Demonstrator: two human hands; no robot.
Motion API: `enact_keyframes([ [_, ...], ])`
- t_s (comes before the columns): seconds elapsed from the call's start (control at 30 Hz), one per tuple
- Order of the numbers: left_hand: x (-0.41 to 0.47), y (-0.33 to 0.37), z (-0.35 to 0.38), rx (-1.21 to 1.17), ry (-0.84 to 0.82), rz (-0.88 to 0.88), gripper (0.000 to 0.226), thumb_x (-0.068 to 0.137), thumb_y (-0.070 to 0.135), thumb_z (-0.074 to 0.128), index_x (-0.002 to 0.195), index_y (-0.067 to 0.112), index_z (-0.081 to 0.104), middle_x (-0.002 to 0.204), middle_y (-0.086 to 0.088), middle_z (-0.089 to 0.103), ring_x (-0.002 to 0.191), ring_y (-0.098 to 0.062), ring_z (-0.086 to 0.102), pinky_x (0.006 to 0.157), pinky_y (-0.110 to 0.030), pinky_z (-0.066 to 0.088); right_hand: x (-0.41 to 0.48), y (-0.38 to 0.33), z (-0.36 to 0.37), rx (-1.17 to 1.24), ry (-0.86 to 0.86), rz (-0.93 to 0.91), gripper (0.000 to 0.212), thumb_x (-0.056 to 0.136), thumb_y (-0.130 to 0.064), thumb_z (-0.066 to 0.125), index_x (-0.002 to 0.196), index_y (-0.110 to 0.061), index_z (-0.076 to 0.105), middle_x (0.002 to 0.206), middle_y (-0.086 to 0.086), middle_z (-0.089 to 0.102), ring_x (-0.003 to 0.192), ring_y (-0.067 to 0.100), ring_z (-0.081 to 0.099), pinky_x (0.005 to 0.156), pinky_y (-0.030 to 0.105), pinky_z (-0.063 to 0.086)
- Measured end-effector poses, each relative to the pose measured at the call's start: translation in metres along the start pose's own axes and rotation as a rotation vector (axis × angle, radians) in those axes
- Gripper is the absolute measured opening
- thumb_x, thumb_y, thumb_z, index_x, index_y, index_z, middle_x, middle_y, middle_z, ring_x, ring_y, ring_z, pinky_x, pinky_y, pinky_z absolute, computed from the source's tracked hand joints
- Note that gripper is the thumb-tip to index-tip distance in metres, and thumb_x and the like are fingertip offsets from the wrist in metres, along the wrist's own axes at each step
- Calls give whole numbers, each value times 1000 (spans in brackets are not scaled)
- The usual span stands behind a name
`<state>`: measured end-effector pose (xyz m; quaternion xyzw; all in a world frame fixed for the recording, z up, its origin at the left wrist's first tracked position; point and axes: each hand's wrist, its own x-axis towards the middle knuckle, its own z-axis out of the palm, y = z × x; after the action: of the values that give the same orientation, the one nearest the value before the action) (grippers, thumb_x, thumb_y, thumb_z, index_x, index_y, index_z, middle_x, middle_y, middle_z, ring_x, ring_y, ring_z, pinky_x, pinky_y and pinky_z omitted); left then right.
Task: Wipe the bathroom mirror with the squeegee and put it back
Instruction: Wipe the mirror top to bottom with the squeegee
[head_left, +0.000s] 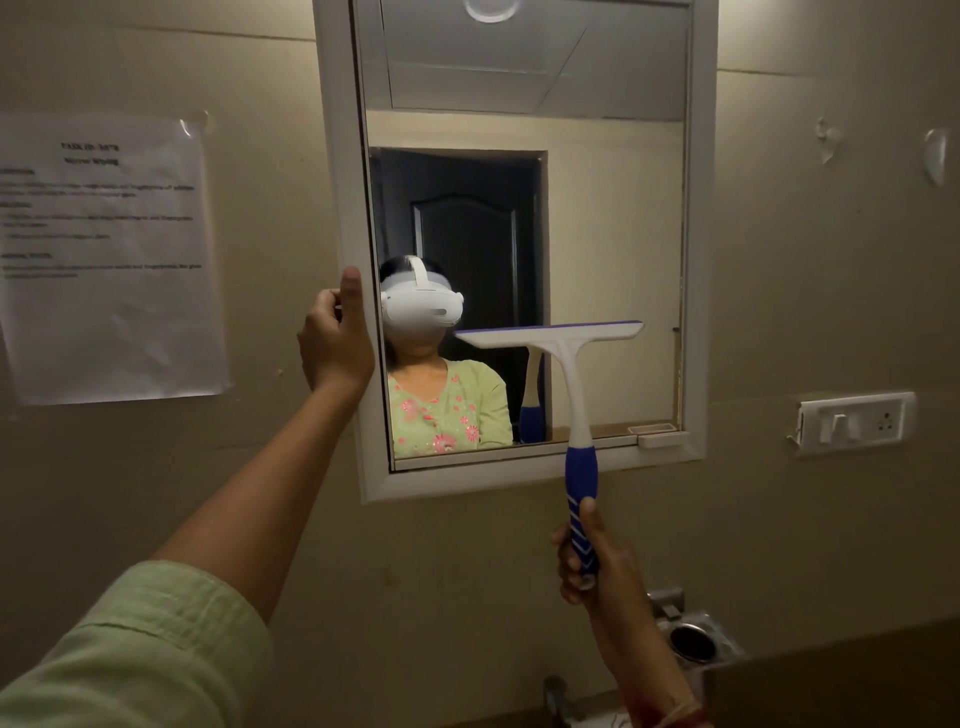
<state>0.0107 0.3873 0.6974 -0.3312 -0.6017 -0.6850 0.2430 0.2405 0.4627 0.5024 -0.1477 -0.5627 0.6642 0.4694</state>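
beige wall (519, 561) carries a white-framed mirror (524, 218), a printed paper sheet (109, 260) taped well to its left, a white switch plate (854, 423) to its right, and a metal holder (693, 642) below.

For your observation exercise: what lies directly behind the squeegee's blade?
The mirror glass, showing the reflected handle just left of the squeegee. The strip of glass under the blade itself is covered.

White squeegee (563, 364), blue white-striped handle; pale green sleeve (130, 649).

Dim beige wall (519, 571), taped paper (109, 260), switchboard (854, 423)
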Motion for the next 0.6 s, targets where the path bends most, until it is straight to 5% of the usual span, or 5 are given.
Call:
enact_keyframes([
  [0.6, 1, 0, 1, -2, 30, -7, 50, 91, 58, 35, 54, 25, 27, 52, 8, 32, 48, -6, 29, 47, -28, 23, -15, 36, -16, 22, 71, 70, 42, 78, -48, 50, 60, -11, 59, 44, -2, 48, 38, 9, 47, 51, 31, 53],
])
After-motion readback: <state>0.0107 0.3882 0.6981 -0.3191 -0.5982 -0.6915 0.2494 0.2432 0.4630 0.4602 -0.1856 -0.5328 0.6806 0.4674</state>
